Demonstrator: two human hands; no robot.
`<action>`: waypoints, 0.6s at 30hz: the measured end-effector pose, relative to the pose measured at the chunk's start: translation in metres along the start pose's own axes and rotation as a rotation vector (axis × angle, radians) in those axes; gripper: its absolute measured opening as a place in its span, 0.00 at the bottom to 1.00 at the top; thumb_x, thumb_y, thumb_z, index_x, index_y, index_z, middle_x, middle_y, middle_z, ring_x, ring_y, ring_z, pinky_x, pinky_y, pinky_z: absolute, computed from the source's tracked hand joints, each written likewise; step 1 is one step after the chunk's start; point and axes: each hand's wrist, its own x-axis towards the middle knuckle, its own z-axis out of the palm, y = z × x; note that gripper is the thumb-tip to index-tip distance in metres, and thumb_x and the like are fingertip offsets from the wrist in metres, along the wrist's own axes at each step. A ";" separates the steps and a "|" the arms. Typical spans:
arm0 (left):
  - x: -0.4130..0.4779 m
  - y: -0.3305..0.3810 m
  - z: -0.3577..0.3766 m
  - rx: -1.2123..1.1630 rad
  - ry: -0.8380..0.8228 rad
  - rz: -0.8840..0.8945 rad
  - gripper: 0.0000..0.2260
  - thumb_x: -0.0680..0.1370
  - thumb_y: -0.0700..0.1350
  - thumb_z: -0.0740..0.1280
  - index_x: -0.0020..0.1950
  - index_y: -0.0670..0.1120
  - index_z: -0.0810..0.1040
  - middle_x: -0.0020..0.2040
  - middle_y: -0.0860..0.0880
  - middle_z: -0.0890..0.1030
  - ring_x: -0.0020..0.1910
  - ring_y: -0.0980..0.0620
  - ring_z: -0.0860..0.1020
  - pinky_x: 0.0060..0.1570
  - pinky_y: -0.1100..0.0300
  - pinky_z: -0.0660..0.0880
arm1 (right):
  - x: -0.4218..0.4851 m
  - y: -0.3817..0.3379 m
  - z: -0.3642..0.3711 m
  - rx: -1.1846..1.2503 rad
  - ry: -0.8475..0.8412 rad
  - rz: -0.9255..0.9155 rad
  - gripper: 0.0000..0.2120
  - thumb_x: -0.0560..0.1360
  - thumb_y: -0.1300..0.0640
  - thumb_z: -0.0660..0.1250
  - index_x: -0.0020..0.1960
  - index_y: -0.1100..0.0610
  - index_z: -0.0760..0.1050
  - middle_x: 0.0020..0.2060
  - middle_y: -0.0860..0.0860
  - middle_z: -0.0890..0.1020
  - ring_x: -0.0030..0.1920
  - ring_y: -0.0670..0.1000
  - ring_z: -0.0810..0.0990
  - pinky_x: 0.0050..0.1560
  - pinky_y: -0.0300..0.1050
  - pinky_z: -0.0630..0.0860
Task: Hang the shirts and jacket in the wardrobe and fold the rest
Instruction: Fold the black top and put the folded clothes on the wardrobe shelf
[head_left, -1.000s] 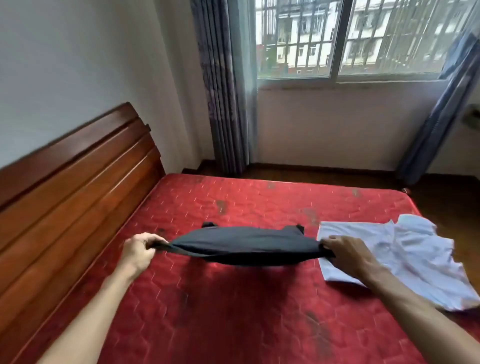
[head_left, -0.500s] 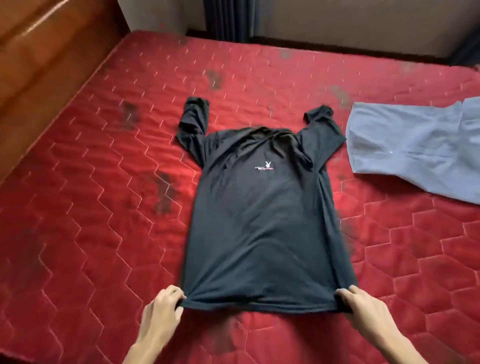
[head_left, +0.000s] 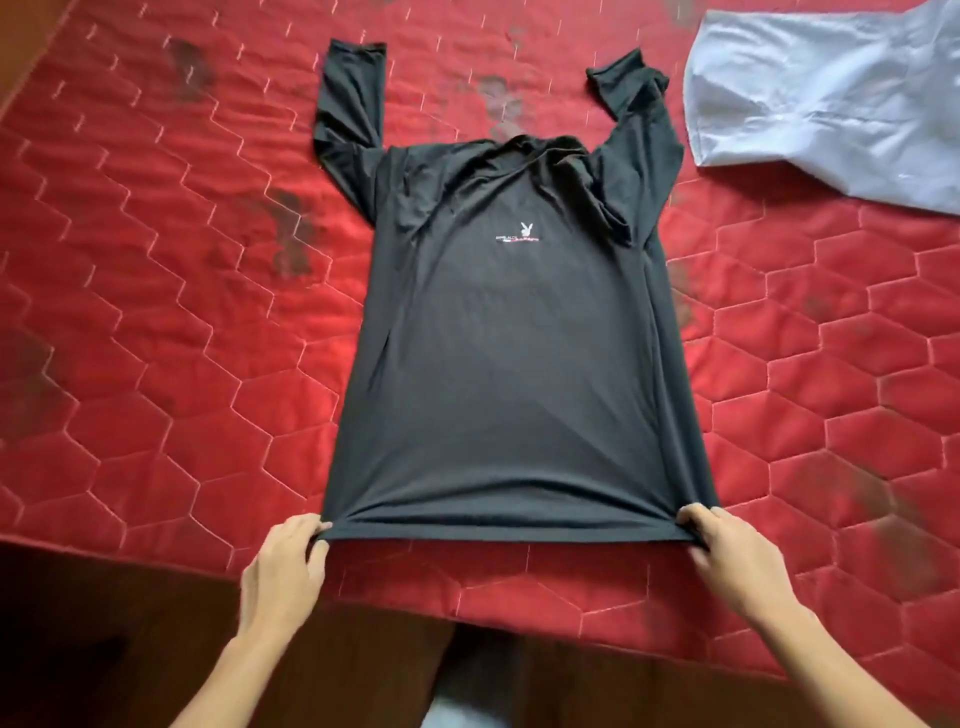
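My left hand (head_left: 287, 558) and right hand (head_left: 727, 553) each pinch a hem corner of the black top (head_left: 498, 374); I judge it thin, limp, light; best gripped at edges.

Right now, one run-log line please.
left hand: grips hem corner | right hand: grips hem corner | black long-sleeve top: flat on red mattress | pale blue shirt: far right

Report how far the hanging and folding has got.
Done: the black top lies spread flat on the red mattress. In hand: left hand and right hand pinch its hem corners. Left: no fold made yet; the pale blue shirt lies unhung beside it.
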 end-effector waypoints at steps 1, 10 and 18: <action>-0.010 -0.006 -0.001 -0.011 0.001 -0.017 0.11 0.75 0.36 0.72 0.56 0.46 0.83 0.54 0.48 0.84 0.53 0.44 0.82 0.49 0.46 0.79 | -0.012 0.001 0.003 0.029 0.016 0.011 0.15 0.71 0.57 0.68 0.56 0.45 0.76 0.46 0.45 0.79 0.51 0.52 0.81 0.43 0.47 0.75; -0.099 -0.044 0.016 0.021 -0.049 -0.098 0.09 0.77 0.41 0.70 0.54 0.51 0.85 0.48 0.49 0.86 0.49 0.42 0.83 0.46 0.50 0.77 | -0.116 0.022 0.045 0.167 0.038 -0.002 0.16 0.70 0.59 0.70 0.53 0.43 0.79 0.44 0.42 0.82 0.50 0.50 0.80 0.44 0.46 0.73; -0.102 -0.025 0.008 0.021 -0.198 -0.151 0.18 0.77 0.38 0.64 0.63 0.54 0.78 0.60 0.51 0.80 0.56 0.48 0.80 0.53 0.53 0.76 | -0.123 -0.001 0.047 0.111 -0.142 -0.056 0.18 0.71 0.47 0.68 0.62 0.41 0.76 0.39 0.42 0.72 0.48 0.47 0.74 0.47 0.43 0.73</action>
